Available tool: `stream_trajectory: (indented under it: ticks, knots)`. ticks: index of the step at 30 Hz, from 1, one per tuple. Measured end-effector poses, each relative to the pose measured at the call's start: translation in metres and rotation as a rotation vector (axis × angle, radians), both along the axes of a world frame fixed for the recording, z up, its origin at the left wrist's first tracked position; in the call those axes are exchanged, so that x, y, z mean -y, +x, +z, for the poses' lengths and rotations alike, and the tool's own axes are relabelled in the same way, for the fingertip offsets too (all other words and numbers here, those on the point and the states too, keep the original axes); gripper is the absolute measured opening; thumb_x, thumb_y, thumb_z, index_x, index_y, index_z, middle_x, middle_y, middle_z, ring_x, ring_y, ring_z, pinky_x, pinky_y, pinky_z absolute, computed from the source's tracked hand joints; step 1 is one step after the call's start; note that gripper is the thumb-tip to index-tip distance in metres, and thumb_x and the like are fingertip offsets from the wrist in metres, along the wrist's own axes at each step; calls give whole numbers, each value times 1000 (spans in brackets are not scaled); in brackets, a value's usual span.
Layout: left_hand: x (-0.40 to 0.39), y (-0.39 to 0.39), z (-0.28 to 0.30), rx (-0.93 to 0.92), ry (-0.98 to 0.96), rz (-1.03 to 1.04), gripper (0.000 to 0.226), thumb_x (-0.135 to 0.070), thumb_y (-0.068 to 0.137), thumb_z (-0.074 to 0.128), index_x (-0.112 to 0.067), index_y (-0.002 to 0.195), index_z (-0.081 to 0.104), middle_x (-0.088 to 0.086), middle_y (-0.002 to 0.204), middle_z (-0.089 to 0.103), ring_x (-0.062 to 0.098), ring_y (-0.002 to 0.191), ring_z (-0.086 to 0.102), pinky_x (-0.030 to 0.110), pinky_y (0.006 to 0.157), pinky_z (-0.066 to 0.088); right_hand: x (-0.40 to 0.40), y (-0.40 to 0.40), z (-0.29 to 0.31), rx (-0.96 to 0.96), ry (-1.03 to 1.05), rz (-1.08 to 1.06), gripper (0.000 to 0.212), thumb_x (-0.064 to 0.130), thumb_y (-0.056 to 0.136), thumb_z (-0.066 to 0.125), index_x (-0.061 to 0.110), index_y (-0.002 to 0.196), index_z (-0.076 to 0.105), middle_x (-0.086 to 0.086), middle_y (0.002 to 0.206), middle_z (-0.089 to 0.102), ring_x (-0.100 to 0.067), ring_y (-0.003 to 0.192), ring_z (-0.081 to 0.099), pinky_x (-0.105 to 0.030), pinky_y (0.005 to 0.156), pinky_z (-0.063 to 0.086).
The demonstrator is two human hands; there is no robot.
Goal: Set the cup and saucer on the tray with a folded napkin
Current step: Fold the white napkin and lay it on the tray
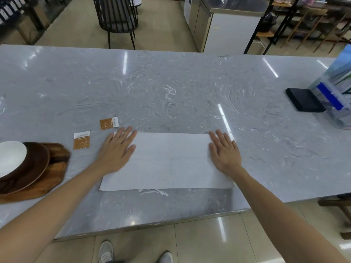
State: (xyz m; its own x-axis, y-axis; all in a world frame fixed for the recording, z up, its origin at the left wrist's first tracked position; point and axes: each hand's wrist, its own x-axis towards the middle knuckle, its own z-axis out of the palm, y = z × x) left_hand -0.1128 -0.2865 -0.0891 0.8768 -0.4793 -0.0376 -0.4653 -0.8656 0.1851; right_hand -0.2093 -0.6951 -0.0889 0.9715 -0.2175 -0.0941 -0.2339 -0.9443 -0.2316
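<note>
A white napkin (169, 162) lies flat on the grey marble table (171, 88), folded into a long rectangle. My left hand (117, 149) presses flat on its left end, fingers spread. My right hand (224, 150) presses flat on its right end. At the far left a wooden tray (55, 168) carries a dark brown saucer (36, 164) with a white dish (11, 156) on top, partly cut off by the frame edge. No cup can be made out.
Two brown-and-white sachets (81, 140) (109, 123) lie left of the napkin. A black box (303, 99) and a clear holder of blue leaflets (336, 88) stand at the right. A black chair (117, 19) is beyond the table's far edge.
</note>
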Motion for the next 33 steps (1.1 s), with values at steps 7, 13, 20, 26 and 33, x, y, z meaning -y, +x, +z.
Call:
stream_trajectory:
  ticks: [7, 13, 20, 26, 33]
  knots:
    - [2, -7, 5, -42, 67, 39, 62, -51, 104, 7, -30, 161, -1, -4, 171, -4, 18, 157, -4, 48, 125, -2, 8, 2, 2, -26, -39, 71, 54, 51, 107, 11, 46, 160, 3, 9, 172, 1, -19, 159, 1, -46, 127, 3]
    - [6, -56, 8, -132, 74, 198, 61, -52, 105, 11, -34, 160, -7, -9, 170, -11, 15, 156, -11, 55, 122, -13, -11, 4, 21, 55, -223, -10, 62, 19, 107, 33, 30, 163, 8, -6, 173, -2, -27, 159, 0, -49, 128, 7]
    - [10, -82, 6, -106, 35, 297, 61, -50, 105, 13, -31, 161, -4, -7, 171, -8, 17, 157, -7, 52, 125, -3, -148, -62, 4, 63, 30, -8, 60, 54, 104, 18, 39, 161, 8, -10, 172, -4, -27, 158, 0, -50, 126, 6]
    - [0, -108, 7, -123, 34, 320, 59, -53, 104, 10, -41, 159, -6, -5, 170, -12, 21, 157, -9, 53, 124, -7, -144, -42, 1, -38, 56, -26, 61, 58, 104, 9, 40, 161, -1, -13, 171, -10, -29, 158, -6, -52, 126, -1]
    - [-4, -151, 6, -36, 125, 232, 73, -67, 97, 9, -35, 160, -9, 7, 169, -20, 26, 155, -21, 57, 115, -24, -103, 34, 11, -111, -40, 372, 55, 59, 105, 11, 51, 158, 0, -6, 172, -9, -26, 159, -4, -48, 127, 1]
